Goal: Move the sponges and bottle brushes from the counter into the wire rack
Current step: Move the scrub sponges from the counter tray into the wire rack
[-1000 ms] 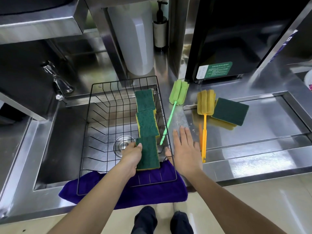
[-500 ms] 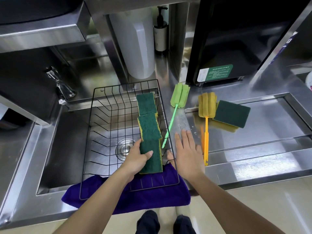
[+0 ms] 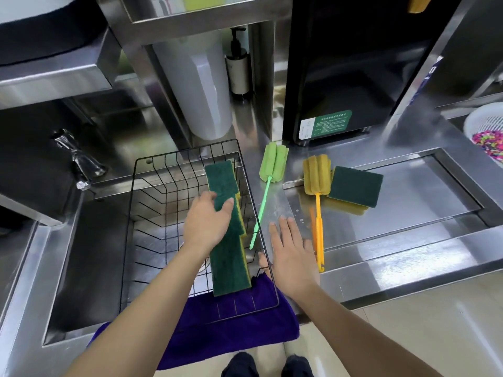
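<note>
A: Green row of sponges (image 3: 230,235) sits along the right wall of the wire rack (image 3: 152,202). My left hand (image 3: 208,220) is pinching the middle one, thumb on top. Right hand (image 3: 292,251) flat and loose on the counter (image 3: 275,202), holding nothing.

B: Risk?

A: Row's propped on edge. Nudge it and it probably topples. Green brush (image 3: 268,183), yellow brush (image 3: 317,197) and last sponge (image 3: 353,186) not yet in.

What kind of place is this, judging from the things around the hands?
Probably a commercial kitchen or drink-shop wash area. The counter and sink are all stainless steel, a pump bottle stands at the back, and sponges stand in a wire rack over the sink.
</note>
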Demonstrator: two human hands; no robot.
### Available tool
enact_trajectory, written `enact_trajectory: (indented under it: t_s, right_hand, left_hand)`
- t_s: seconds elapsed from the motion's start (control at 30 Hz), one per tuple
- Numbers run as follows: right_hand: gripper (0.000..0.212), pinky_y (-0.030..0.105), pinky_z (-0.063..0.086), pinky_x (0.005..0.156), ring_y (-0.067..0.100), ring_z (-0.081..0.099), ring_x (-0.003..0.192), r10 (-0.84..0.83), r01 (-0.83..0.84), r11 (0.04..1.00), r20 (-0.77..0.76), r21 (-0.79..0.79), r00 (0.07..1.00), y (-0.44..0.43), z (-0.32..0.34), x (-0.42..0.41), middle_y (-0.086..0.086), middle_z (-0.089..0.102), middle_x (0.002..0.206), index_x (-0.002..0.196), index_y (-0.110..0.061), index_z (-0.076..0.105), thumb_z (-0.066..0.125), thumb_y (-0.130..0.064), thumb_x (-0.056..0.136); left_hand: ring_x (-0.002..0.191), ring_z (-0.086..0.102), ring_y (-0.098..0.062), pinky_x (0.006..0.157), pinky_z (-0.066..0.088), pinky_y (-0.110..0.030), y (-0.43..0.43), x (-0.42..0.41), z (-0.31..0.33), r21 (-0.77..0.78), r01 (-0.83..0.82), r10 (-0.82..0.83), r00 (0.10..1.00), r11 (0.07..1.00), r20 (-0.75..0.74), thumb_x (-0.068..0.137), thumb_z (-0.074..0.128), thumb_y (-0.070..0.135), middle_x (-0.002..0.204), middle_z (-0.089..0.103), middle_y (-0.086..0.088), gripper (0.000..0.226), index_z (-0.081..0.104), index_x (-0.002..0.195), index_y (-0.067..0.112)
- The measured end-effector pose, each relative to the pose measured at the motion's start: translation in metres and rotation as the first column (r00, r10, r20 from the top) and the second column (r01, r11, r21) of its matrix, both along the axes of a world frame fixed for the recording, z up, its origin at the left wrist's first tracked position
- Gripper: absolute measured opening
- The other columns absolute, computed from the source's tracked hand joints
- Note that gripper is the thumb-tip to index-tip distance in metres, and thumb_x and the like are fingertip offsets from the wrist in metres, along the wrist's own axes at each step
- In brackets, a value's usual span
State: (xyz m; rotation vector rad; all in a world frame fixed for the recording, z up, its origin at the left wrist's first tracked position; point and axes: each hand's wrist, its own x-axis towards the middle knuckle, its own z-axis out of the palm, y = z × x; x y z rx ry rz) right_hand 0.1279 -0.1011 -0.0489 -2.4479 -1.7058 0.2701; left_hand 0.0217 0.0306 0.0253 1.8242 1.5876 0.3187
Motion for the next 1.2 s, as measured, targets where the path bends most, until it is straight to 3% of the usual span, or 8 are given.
enact_trajectory:
  t_s: [0.1, 0.3, 0.53, 0.8, 0.9, 1.0, 1.07, 1.2]
  right_hand:
    - [0.065, 0.049, 0.043, 0.089, 0.035, 0.028, 0.135, -0.007, 0.006, 1.000, -0.023, -0.020, 1.000, 0.000, -0.002, 0.001, 0.019, 0.036, 0.145, 0.139, -0.007, 0.037, 0.054, -0.038, 0.084]
    - [0.067, 0.044, 0.051, 0.076, 0.033, 0.043, 0.126, -0.030, 0.029, 1.000, -0.111, -0.013, 0.993, 0.000, -0.003, 0.003, 0.016, 0.052, 0.134, 0.128, -0.009, 0.052, 0.033, -0.049, 0.077]
    - [0.059, 0.040, 0.050, 0.075, 0.027, 0.052, 0.103, -0.052, 0.051, 0.999, -0.135, -0.012, 0.989, 0.001, 0.000, 0.004, 0.006, 0.068, 0.104, 0.104, -0.017, 0.068, 0.026, -0.046, 0.076]
    - [0.055, 0.047, 0.023, 0.100, 0.030, 0.026, 0.127, 0.035, -0.040, 0.995, -0.053, -0.095, 0.998, -0.002, 0.007, 0.010, 0.011, 0.041, 0.140, 0.135, -0.012, 0.041, 0.024, -0.043, 0.092]
    - [0.063, 0.048, 0.029, 0.097, 0.030, 0.031, 0.123, 0.036, -0.041, 0.996, -0.072, -0.077, 0.997, -0.001, -0.003, 0.007, 0.008, 0.047, 0.135, 0.130, -0.015, 0.048, 0.015, -0.046, 0.085]
    - [0.064, 0.046, 0.037, 0.089, 0.029, 0.040, 0.112, 0.001, -0.005, 1.000, -0.119, -0.031, 0.993, 0.001, -0.008, 0.006, 0.005, 0.059, 0.117, 0.112, -0.018, 0.059, 0.010, -0.046, 0.080]
    - [0.060, 0.043, 0.039, 0.086, 0.028, 0.041, 0.108, -0.020, 0.022, 1.000, -0.111, 0.019, 0.994, 0.002, -0.012, 0.004, 0.004, 0.060, 0.113, 0.107, -0.018, 0.060, 0.013, -0.045, 0.081]
    - [0.051, 0.039, 0.038, 0.079, 0.028, 0.037, 0.112, -0.015, 0.022, 0.997, -0.095, 0.076, 0.995, 0.000, -0.016, 0.006, 0.007, 0.056, 0.121, 0.116, -0.016, 0.052, 0.027, -0.047, 0.084]
  left_hand:
    - [0.120, 0.049, -0.028, 0.101, 0.041, -0.043, 0.003, 0.043, 0.018, 0.174, 0.167, -0.160, 0.986, 0.971, -0.054, 0.090, 0.050, 0.043, 0.129, 0.052, -0.009, 0.051, 0.047, 0.131, 0.014]
    - [0.126, 0.041, -0.030, 0.103, 0.035, -0.040, -0.019, 0.123, 0.019, 0.257, 0.532, -0.493, 0.846, 0.807, -0.205, 0.091, 0.050, 0.041, 0.134, 0.046, -0.011, 0.054, 0.041, 0.134, 0.011]
    - [0.132, 0.035, -0.028, 0.106, 0.028, -0.038, -0.047, 0.187, -0.004, 0.310, 0.831, -0.710, 0.557, 0.463, -0.431, 0.084, 0.057, 0.038, 0.145, 0.036, -0.008, 0.068, 0.028, 0.142, 0.016]
    - [0.146, 0.012, -0.026, 0.116, 0.016, -0.038, -0.048, 0.216, -0.033, 0.227, 0.942, -0.654, 0.334, 0.246, -0.678, 0.081, 0.065, 0.033, 0.159, 0.011, -0.009, 0.096, 0.000, 0.150, 0.014]
    - [0.142, 0.021, -0.031, 0.114, 0.019, -0.040, -0.048, 0.220, -0.039, 0.220, 0.947, -0.626, 0.320, 0.235, -0.711, 0.077, 0.068, 0.030, 0.154, 0.023, -0.013, 0.099, 0.003, 0.150, 0.013]
    - [0.114, 0.051, -0.032, 0.101, 0.037, -0.038, -0.045, 0.224, -0.039, 0.316, 0.925, -0.527, 0.379, 0.208, -0.761, 0.065, 0.074, 0.026, 0.125, 0.052, -0.016, 0.094, 0.027, 0.144, 0.008]
    - [0.107, 0.054, -0.032, 0.097, 0.038, -0.039, -0.043, 0.227, -0.039, 0.334, 0.925, -0.528, 0.378, 0.180, -0.761, 0.069, 0.070, 0.022, 0.122, 0.051, -0.017, 0.082, 0.031, 0.139, 0.004]
    - [0.110, 0.047, -0.034, 0.094, 0.036, -0.037, -0.044, 0.232, -0.021, 0.417, 0.841, -0.683, 0.530, 0.345, -0.503, 0.072, 0.066, 0.028, 0.127, 0.043, -0.016, 0.077, 0.031, 0.136, 0.004]
